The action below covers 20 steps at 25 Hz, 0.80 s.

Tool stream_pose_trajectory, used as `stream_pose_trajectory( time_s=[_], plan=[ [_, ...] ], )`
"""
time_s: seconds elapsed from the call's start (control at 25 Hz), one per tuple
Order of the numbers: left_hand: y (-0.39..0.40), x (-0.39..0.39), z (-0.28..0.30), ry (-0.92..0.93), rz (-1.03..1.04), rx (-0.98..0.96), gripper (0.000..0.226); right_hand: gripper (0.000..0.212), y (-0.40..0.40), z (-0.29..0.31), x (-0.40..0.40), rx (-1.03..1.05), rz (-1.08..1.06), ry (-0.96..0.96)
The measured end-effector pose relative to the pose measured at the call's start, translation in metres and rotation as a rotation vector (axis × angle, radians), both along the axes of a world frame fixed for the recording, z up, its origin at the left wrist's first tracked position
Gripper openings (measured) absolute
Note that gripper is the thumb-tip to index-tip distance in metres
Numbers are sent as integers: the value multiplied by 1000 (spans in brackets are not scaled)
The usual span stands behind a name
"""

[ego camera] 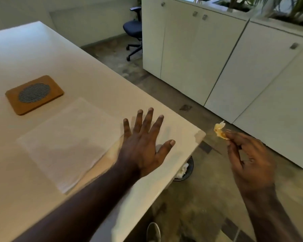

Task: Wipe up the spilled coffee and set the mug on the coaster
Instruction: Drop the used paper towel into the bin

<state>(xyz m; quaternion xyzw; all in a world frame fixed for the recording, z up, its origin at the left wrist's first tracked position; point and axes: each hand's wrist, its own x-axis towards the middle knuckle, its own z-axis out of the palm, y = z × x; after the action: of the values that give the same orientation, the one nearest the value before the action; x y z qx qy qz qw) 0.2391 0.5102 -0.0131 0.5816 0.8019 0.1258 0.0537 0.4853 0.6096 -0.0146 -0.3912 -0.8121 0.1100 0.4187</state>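
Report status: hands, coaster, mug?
Left hand flat, open on white table. Right hand pinching coffee-stained paper scrap off the table edge. Brown square coaster bare; no mug in view.

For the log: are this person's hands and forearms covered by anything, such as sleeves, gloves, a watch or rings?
Nothing is worn where the frame shows them. The left hand and right hand are bare, with no gloves, and no rings are visible. Both forearms are bare down to the frame's lower edge, with no sleeve cuff, watch or wristband in view. Fingernails are short and unpainted.
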Motion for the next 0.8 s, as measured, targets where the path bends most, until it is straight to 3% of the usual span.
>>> stream_pose_trajectory(
  time_s=[0.36, 0.6, 0.8],
  plan=[
    [74, 21, -26, 77, -68, -70, 76, 20, 89, -74, 29, -278, -189, 104],
    [73, 19, -31, 41, -75, -69, 70, 20, 129, -177, -1, -581, -267, -277],
    [74, 20, -27, 36, -73, -86, 71, 21, 145, -218, -34, -792, -266, -529]
  ],
)
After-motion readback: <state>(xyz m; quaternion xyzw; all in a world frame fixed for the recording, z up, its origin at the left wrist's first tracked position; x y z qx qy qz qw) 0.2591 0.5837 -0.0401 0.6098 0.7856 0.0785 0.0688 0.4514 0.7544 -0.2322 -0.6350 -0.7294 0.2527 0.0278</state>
